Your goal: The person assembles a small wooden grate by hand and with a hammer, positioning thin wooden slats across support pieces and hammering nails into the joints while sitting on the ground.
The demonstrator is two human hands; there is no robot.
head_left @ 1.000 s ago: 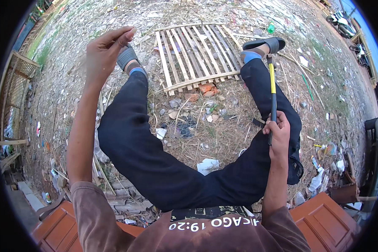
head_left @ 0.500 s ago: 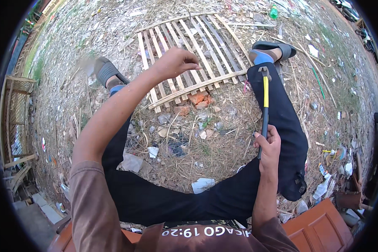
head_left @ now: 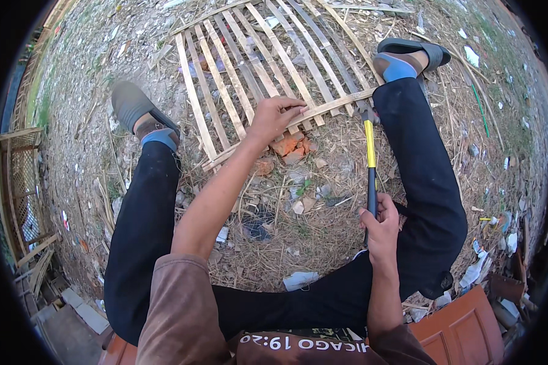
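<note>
A claw hammer (head_left: 371, 145) with a yellow and black handle is gripped near the handle's end by my right hand (head_left: 383, 228). Its metal head is beside the right end of the near crosspiece on a wooden slat panel (head_left: 266, 78), which lies on the ground between my feet. My left hand (head_left: 273, 120) is over that same crosspiece, left of the hammer head. Its thumb and fingertips are pinched together at the wood; whatever they hold, if anything, is too small to name.
Orange brick pieces (head_left: 291, 147) lie under the panel's near edge. Dry straw, stones and litter cover the ground. My sandalled feet flank the panel. A brown panelled door (head_left: 460, 328) is low on the right, and a wooden mesh frame (head_left: 23, 191) stands at far left.
My left hand has come down and right, from raised over the slats to the near crosspiece. The hammer head has shifted left from over my right leg to the crosspiece's end.
</note>
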